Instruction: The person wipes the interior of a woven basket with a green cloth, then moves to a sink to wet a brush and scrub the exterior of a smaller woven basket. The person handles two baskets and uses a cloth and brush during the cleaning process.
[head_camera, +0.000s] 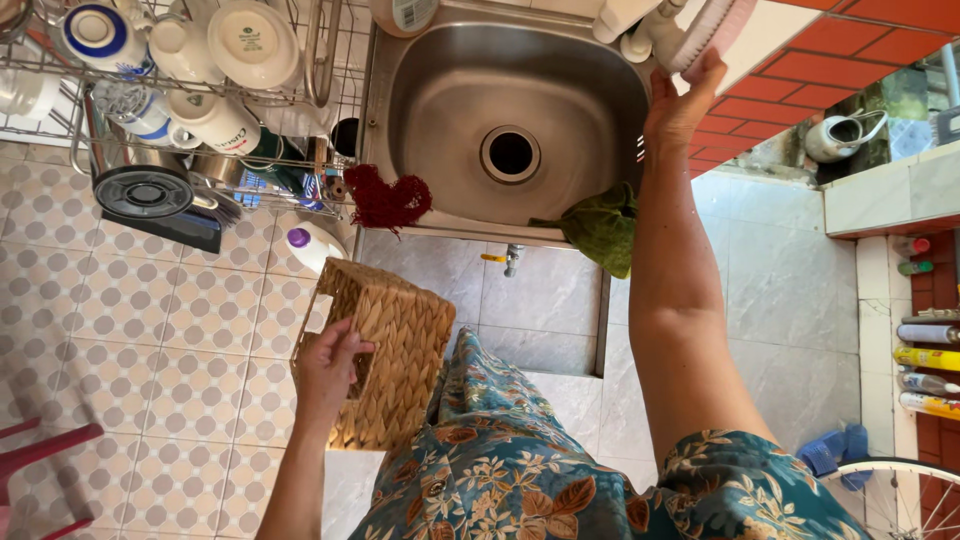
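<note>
Left hand (328, 372) grips the woven basket (385, 350); right hand (680, 100) holds a half-cropped brush (705, 35), grip probably closed.

Bright, even daylight fills the whole frame, strongest at the upper right, where the red tiles (850, 75) and the white ledge (770, 35) look sunlit and nearly washed out. The steel sink (450, 90) shows a soft sheen with no hard glare. Shadows are weak and diffuse; a faint one lies on the floor (150, 330) at lower left. Focus is sharp across the centre. Wide-angle stretching bends the edges, and the right hand (680, 105) is slightly blurred.
</note>
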